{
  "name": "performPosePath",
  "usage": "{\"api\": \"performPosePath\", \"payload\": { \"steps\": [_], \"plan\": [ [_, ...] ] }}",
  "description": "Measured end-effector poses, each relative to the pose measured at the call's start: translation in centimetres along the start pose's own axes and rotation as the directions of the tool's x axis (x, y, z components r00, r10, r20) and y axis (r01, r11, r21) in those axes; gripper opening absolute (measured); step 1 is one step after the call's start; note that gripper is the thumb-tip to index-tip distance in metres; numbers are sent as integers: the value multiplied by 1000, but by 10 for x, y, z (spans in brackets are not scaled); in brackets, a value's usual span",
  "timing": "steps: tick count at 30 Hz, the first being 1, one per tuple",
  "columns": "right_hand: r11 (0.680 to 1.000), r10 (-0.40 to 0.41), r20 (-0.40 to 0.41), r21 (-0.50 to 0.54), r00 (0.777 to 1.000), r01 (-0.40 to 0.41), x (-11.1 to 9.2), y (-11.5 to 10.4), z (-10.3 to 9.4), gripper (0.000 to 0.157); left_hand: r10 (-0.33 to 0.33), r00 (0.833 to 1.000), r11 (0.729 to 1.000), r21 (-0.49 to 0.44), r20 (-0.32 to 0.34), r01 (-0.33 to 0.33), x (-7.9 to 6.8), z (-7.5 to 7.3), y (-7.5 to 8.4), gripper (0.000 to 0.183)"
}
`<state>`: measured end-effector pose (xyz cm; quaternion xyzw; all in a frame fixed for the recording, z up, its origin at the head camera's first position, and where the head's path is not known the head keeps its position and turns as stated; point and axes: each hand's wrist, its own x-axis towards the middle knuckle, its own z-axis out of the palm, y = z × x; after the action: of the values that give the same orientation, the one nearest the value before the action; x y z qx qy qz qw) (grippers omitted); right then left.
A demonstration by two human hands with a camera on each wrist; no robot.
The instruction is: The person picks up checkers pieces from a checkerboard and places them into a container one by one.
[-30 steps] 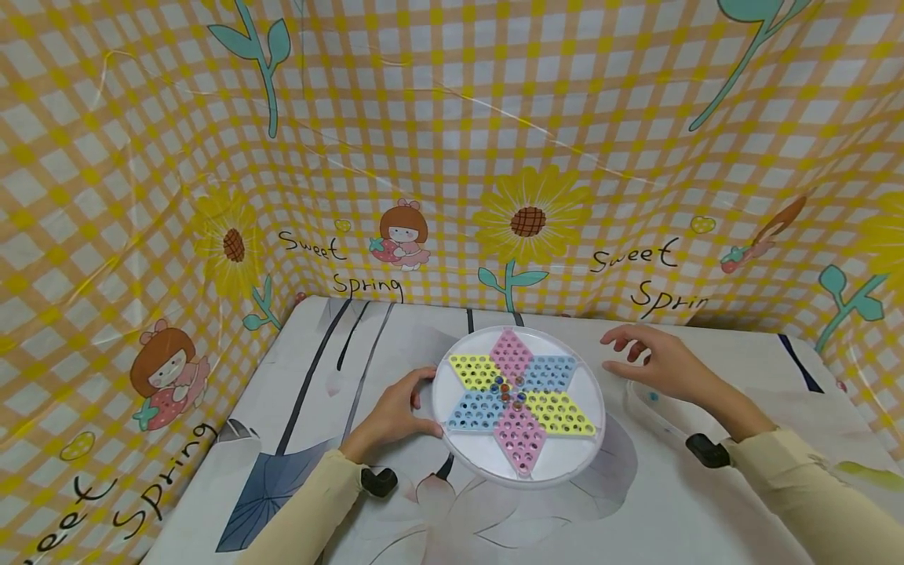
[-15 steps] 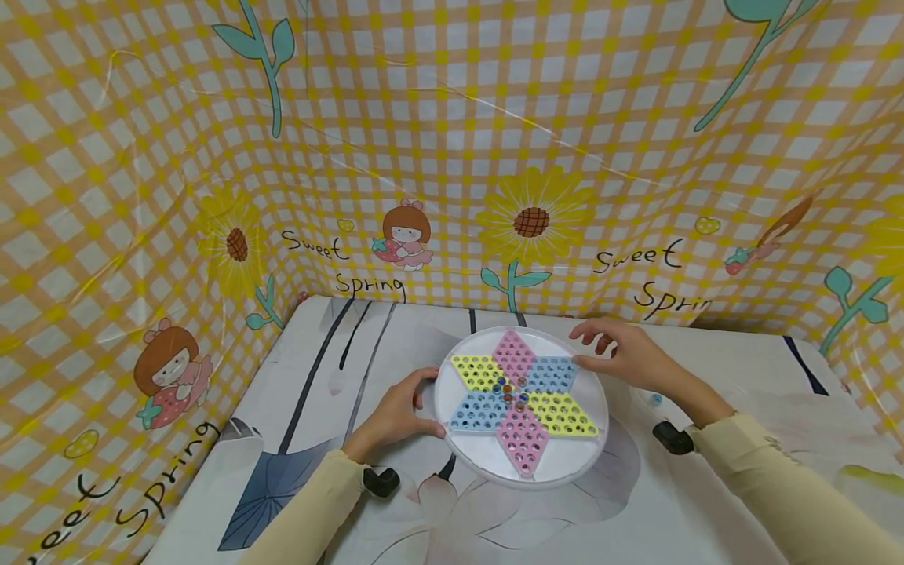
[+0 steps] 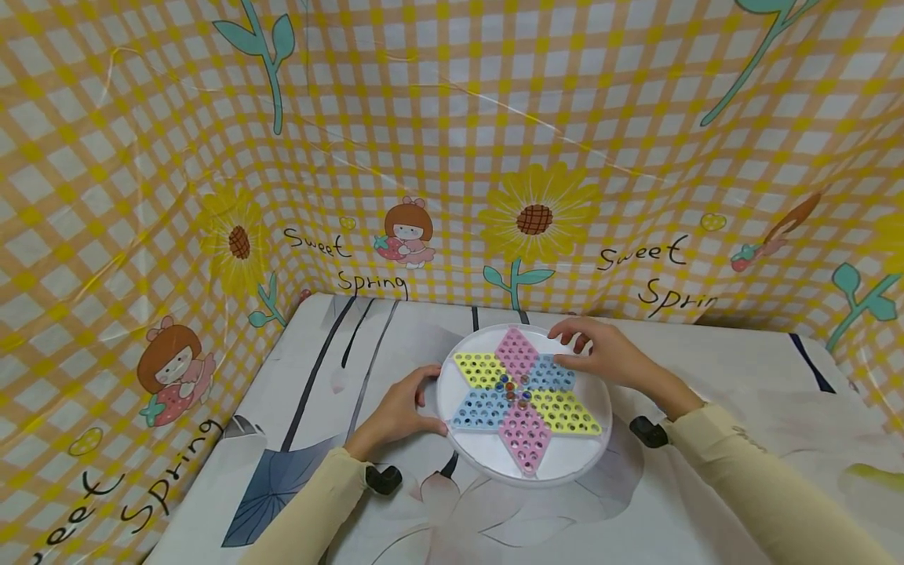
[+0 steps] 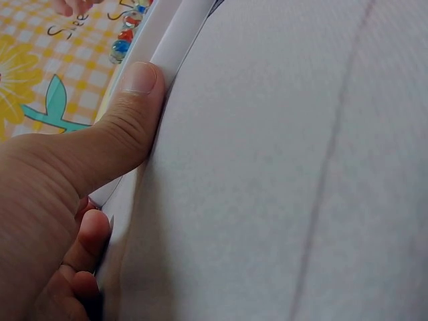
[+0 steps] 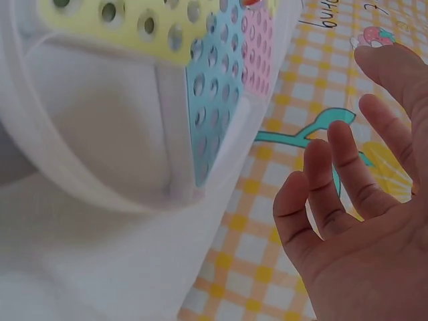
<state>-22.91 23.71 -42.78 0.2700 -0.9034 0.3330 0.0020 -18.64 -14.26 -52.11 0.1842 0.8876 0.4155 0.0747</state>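
Observation:
A round white Chinese checkers board (image 3: 565,461) lies on the table, its star of pink, yellow and blue points dotted with holes. Several glass marbles (image 3: 510,390) sit at the star's centre. At the left rim my left hand (image 3: 398,410) grips the board's edge; in the left wrist view the thumb (image 4: 137,100) presses on the rim while the other fingers bend below. My right hand (image 3: 603,353) hovers over the upper right of the board, above the blue point, fingers loosely bent. In the right wrist view nothing shows between those fingers (image 5: 321,184).
A patterned white cloth covers the table (image 3: 395,518). Behind and at the sides hangs a yellow checked curtain (image 3: 452,157) with sunflowers. Black wrist cameras (image 3: 384,479) are strapped at both cuffs.
My right hand has moved left from beside the board to above its upper right edge. The left hand keeps its place on the rim. My right arm now covers the clear container with something blue.

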Motion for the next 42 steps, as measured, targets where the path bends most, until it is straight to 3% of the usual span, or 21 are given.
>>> {"api": "performPosePath", "payload": {
  "steps": [15,24,42],
  "plan": [
    [997,24,149,66,989,-34,13,7,42,34,2,1000,1000,-8,0,-2,1,5,-2,100],
    [993,77,236,64,969,-95,15,7,51,26,-8,1000,1000,-5,4,8,0,4,1,100],
    [991,92,239,72,967,-112,18,11,59,14,-25,1000,1000,0,6,25,0,-2,3,101]
  ]
}}
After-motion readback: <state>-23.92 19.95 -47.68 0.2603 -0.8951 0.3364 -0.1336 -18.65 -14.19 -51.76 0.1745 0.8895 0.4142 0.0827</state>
